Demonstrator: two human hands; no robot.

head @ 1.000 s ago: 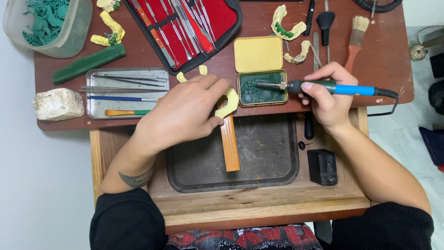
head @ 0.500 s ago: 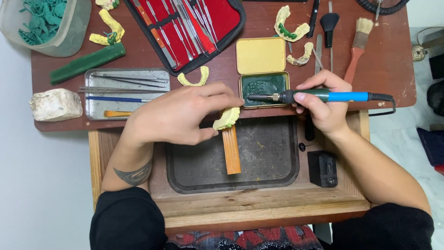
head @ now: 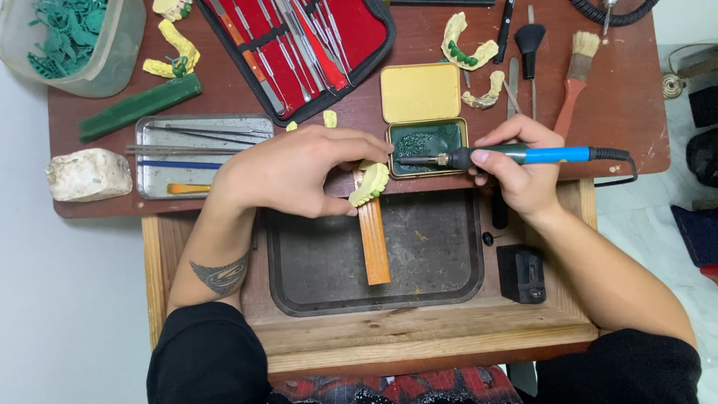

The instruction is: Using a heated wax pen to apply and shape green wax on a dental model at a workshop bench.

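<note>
My left hand (head: 299, 170) grips a small yellow dental cast (head: 371, 184) with green wax on it, resting it on the top end of an orange wooden peg (head: 372, 238). My right hand (head: 523, 170) holds a pen-shaped electric wax tool (head: 516, 155) with a blue handle and black cord. Its metal tip reaches into a small open tin (head: 426, 146) of dark green wax, just right of the cast. The tin's yellow lid (head: 419, 92) stands open behind it.
A red case of metal instruments (head: 299, 45) lies at the back. A steel tray with tools (head: 179, 153), a green wax bar (head: 138, 106), a tub of green scraps (head: 71, 41), a white stone block (head: 88, 173), more casts (head: 467, 49), brushes (head: 576, 71) and a dark pull-out tray (head: 419, 262) surround the hands.
My left hand has brought the cast down and right onto the peg's top. The wax tool stays pointed into the green tin, my right hand hardly moved.
</note>
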